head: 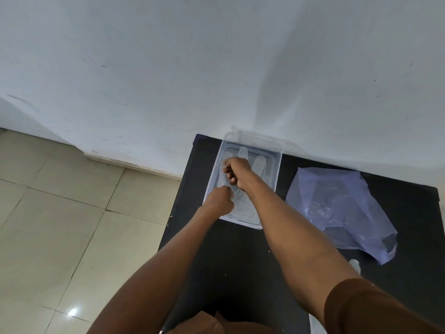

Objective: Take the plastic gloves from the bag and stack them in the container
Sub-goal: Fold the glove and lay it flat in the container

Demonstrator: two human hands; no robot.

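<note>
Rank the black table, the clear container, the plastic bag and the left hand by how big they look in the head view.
1. black table, by far the largest.
2. and 3. plastic bag and clear container: they look alike in area, so I won't rank them.
4. left hand, smallest.
</note>
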